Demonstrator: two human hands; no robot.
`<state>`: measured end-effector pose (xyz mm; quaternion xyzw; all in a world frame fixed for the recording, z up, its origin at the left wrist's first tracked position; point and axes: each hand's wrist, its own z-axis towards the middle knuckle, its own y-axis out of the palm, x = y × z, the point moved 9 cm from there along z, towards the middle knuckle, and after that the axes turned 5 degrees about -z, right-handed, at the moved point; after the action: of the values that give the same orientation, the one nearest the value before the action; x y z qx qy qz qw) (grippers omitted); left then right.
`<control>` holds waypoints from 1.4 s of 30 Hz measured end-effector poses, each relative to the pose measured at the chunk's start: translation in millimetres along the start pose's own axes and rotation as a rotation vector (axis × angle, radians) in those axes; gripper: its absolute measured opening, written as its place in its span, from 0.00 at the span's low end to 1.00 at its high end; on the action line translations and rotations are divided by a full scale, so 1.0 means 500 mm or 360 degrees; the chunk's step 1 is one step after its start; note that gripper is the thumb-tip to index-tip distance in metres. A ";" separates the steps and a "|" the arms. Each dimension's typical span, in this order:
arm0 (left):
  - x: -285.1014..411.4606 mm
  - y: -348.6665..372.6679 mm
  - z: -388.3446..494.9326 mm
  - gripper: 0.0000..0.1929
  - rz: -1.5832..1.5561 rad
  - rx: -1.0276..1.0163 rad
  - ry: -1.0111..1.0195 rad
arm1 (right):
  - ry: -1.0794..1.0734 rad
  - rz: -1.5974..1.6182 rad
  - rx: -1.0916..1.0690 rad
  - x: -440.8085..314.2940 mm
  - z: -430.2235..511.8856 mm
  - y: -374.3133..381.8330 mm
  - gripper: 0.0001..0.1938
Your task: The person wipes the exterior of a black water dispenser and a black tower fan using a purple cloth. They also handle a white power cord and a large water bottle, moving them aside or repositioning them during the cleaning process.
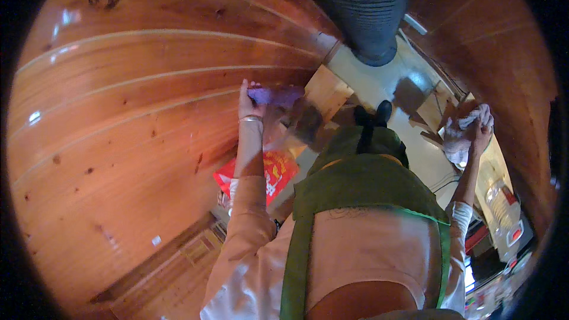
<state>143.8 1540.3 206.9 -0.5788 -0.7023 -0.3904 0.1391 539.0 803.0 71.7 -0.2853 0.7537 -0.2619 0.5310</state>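
My left hand (251,100) is raised beside the varnished wood-plank wall (169,111), its fingers around a purple cloth (278,96) that trails to the right and looks blurred. On the other side, my right hand (483,131) grips a crumpled pale pinkish cloth (460,135) above the end of a narrow wooden shelf or counter (493,164). Beneath my left forearm lies a red plastic bag (282,171) with yellow and white print.
A large dark ribbed cylinder (378,18) stands ahead near the corner. Wooden boxes or boards (326,91) are on the pale floor (415,142) around my feet. A clear plastic container (504,209) sits on the right counter. Cables run along the floor at right.
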 end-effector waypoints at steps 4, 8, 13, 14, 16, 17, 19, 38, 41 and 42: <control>0.047 -0.088 -0.017 0.12 -0.0152 0.0092 0.0050 | -0.0138 -0.0545 -0.0256 -0.015 0.038 0.053 0.26; 0.022 -0.134 -0.046 0.08 -0.0305 0.0161 0.0084 | 0.0069 -0.1583 -0.0252 -0.146 0.009 0.006 0.22; -0.147 0.011 -0.071 0.10 0.0533 -0.0192 0.0234 | -0.0441 -0.1122 -0.0493 -0.488 -0.105 0.100 0.13; -0.203 0.091 -0.093 0.14 0.0577 -0.0583 0.0280 | -0.0530 -0.0501 -0.0885 -0.544 -0.162 0.168 0.15; -0.321 0.243 -0.160 0.24 0.0429 -0.1276 0.0198 | -0.0511 0.0525 -0.1564 -0.636 -0.285 0.295 0.24; -0.362 0.298 -0.190 0.24 0.0803 -0.1462 0.0325 | -0.0806 0.0427 -0.1532 -0.673 -0.324 0.320 0.28; -0.416 0.386 -0.258 0.20 0.1109 -0.1728 0.0616 | -0.0925 0.0432 -0.1513 -0.699 -0.385 0.380 0.31; -0.476 -0.117 0.182 0.25 0.3608 -0.1485 -0.0496 | -0.0436 0.0341 -0.0010 -0.319 -0.263 0.206 0.10; -0.489 -0.180 0.198 0.24 0.3577 -0.1404 -0.0609 | -0.0461 0.0543 -0.0060 -0.298 -0.244 0.260 0.04; -0.490 -0.202 0.204 0.24 0.3572 -0.1378 -0.0646 | -0.0449 0.0555 -0.0075 -0.290 -0.238 0.280 0.04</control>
<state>148.3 1437.5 -57.7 -0.9131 0.3669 -0.1576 0.0825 444.1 1014.8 103.9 -0.1967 0.7158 -0.1061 0.6616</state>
